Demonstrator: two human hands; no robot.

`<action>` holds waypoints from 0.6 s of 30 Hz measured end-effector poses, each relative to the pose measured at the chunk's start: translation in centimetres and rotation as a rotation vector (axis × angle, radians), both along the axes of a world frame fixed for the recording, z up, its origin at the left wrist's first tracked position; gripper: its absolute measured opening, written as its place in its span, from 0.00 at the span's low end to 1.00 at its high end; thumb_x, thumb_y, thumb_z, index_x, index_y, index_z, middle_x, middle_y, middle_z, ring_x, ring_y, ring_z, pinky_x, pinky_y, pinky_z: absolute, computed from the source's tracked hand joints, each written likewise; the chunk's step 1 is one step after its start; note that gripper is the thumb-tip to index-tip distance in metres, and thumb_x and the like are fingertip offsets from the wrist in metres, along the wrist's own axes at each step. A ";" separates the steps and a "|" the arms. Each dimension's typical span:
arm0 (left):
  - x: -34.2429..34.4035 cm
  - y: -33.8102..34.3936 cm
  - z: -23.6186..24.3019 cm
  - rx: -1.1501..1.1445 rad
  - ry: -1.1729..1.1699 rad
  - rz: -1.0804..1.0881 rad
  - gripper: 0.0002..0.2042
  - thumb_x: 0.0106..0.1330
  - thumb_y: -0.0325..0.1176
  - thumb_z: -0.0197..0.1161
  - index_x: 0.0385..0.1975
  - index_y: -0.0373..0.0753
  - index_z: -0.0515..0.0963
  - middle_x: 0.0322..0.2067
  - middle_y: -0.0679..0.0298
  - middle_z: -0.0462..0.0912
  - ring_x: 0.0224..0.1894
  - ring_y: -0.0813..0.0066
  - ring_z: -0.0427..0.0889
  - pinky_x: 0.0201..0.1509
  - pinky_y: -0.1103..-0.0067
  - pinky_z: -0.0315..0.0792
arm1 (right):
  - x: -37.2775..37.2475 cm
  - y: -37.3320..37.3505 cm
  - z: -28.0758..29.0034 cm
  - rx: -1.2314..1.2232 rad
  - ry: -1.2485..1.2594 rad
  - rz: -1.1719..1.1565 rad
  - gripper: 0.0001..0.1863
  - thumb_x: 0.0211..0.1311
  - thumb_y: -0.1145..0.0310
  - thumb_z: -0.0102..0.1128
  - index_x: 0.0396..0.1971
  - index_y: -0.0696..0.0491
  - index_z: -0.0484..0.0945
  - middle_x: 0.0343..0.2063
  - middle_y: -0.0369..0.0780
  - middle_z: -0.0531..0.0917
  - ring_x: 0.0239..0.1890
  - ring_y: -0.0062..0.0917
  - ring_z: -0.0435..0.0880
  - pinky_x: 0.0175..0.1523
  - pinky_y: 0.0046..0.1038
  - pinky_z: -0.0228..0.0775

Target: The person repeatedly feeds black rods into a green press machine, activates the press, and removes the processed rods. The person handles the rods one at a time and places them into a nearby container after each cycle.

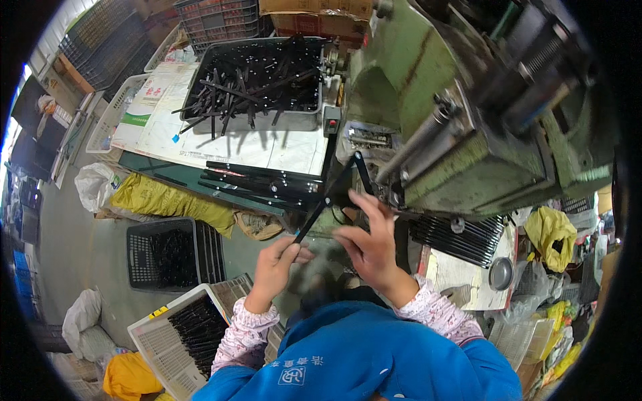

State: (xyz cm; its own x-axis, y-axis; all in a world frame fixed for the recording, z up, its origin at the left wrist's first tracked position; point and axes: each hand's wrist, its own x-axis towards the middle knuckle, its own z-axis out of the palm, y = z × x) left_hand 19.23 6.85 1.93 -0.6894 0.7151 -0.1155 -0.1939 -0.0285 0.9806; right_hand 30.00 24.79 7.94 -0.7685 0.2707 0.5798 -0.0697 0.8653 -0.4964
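Note:
My left hand (273,269) is closed round the lower end of a black jointed strip (313,219). From there the strip runs up and right, then folds at a round rivet into a second leg beside the green machine. My right hand (372,242) is open, thumb and fingers apart, close to the folded leg; whether a fingertip touches it, I cannot tell. More black strips (257,185) lie along the near edge of the bench to the left. Behind them a grey tub (287,121) is heaped with black strips, several poking over its rim.
The green machine (428,154) stands close at the right. A switch box (332,120) sits beside the tub. Below right, a row of black bars (461,239) and a round metal dish (501,274) rest on a board. A white crate (148,333) and a dark crate (137,274) stand left.

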 end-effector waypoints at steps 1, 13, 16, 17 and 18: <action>0.7 -0.5 0.3 -0.014 0.077 -0.011 0.11 0.71 0.28 0.50 0.42 0.26 0.76 0.30 0.55 0.84 0.35 0.70 0.85 0.43 0.77 0.78 | -0.3 -0.3 0.6 0.001 -0.010 -0.007 0.10 0.48 0.75 0.68 0.33 0.49 0.82 0.57 0.47 0.72 0.56 0.44 0.72 0.60 0.42 0.61; 1.4 -2.1 0.5 0.287 -0.177 0.086 0.16 0.69 0.34 0.52 0.50 0.30 0.71 0.45 0.51 0.80 0.46 0.63 0.80 0.40 0.72 0.79 | 1.6 -4.3 -3.3 -0.025 -0.234 0.185 0.04 0.52 0.71 0.56 0.27 0.53 0.78 0.33 0.43 0.75 0.36 0.37 0.76 0.38 0.33 0.69; 1.6 2.4 3.5 0.121 -0.143 0.104 0.19 0.71 0.38 0.52 0.54 0.31 0.65 0.47 0.50 0.79 0.44 0.65 0.82 0.33 0.77 0.82 | 2.7 -1.9 -4.2 0.362 -0.250 0.016 0.04 0.45 0.68 0.56 0.19 0.51 0.77 0.27 0.39 0.70 0.34 0.33 0.71 0.33 0.31 0.63; 2.3 4.0 3.2 0.103 -0.128 0.132 0.16 0.69 0.35 0.57 0.49 0.31 0.68 0.44 0.49 0.80 0.40 0.66 0.83 0.32 0.77 0.82 | 3.0 -1.5 -3.9 0.389 -0.249 -0.058 0.05 0.45 0.69 0.56 0.15 0.52 0.75 0.29 0.40 0.72 0.35 0.33 0.72 0.35 0.32 0.64; 2.5 5.7 2.8 0.148 -0.201 0.156 0.14 0.68 0.33 0.58 0.47 0.31 0.69 0.43 0.50 0.81 0.37 0.69 0.83 0.31 0.79 0.81 | 3.4 -0.8 -3.7 0.428 -0.256 -0.097 0.04 0.45 0.69 0.55 0.17 0.52 0.75 0.32 0.41 0.74 0.35 0.34 0.72 0.36 0.32 0.64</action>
State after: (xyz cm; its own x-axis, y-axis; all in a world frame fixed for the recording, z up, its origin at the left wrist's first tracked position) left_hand 21.77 12.53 4.78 -0.7660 0.6217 -0.1632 -0.3659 -0.2131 0.9059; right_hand 33.41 24.04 4.25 -0.8837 0.1274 0.4504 0.0987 0.9913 -0.0867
